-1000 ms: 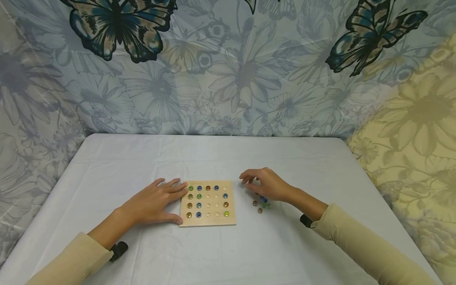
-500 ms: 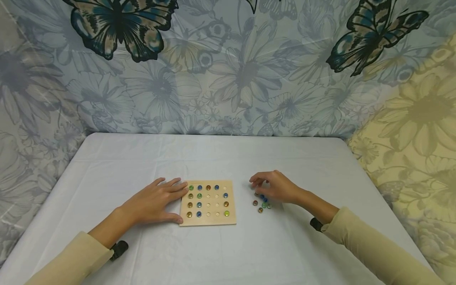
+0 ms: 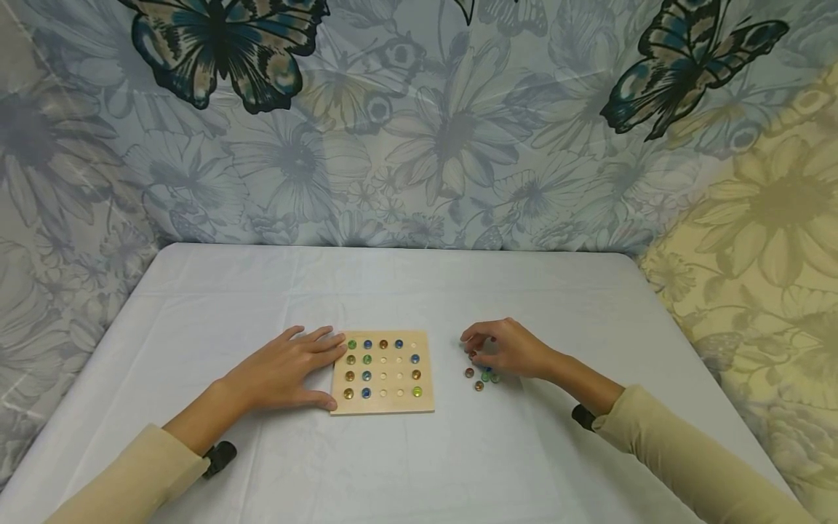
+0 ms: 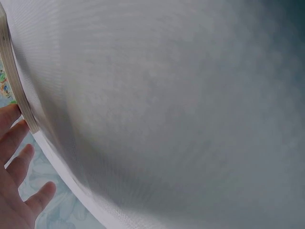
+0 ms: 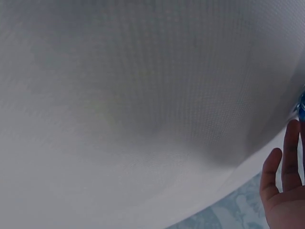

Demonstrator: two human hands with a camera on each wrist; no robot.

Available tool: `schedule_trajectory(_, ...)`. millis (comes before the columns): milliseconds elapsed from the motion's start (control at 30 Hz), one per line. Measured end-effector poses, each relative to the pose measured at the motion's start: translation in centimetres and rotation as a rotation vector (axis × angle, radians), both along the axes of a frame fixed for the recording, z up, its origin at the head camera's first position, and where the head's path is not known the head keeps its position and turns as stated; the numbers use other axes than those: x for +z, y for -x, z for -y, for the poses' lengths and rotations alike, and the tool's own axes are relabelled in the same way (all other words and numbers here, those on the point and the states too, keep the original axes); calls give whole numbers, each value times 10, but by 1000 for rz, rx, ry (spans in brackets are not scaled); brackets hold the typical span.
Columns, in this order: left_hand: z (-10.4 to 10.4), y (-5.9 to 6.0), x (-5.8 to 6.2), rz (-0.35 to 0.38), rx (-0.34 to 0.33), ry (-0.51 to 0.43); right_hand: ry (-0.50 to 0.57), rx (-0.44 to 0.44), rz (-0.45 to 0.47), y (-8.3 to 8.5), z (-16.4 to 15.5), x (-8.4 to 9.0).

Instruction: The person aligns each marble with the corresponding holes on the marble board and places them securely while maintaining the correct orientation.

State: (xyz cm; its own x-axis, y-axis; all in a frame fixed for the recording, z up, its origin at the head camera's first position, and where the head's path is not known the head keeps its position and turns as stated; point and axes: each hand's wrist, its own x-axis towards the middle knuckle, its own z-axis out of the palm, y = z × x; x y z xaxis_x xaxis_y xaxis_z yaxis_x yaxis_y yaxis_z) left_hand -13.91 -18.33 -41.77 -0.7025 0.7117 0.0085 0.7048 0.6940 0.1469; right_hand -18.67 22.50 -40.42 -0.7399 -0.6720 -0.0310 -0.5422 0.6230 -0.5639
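Observation:
A light wooden board (image 3: pixel 391 407) with rows of round hollows lies at the middle of the table; glass marbles in green, blue and amber fill many of them. My left hand (image 3: pixel 288 371) lies spread against the board's left side, with fingertips on its upper left edge and the thumb at the lower left corner. To the right of the board, my right hand (image 3: pixel 513 349) is low over a small cluster of loose marbles (image 3: pixel 479 386), fingers bent and thumb apart from the index finger. It covers part of the cluster. In the right wrist view a blue marble (image 5: pixel 301 107) sits right by the fingertips.
A white cloth covers the table (image 3: pixel 393 473). Behind it hangs a floral fabric backdrop (image 3: pixel 419 160) with butterflies, and yellow patterned fabric (image 3: pixel 772 240) borders the right side. Each wrist carries a dark band device (image 3: pixel 220 458).
My right hand has moved right and slightly toward the person, settling lower over the loose marbles. My left hand and the board have stayed in place.

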Motion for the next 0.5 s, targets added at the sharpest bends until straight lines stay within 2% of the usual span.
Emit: schedule_trajectory(500,0,0,-1,-3,-2,3,31,24,-39,6,12,0)
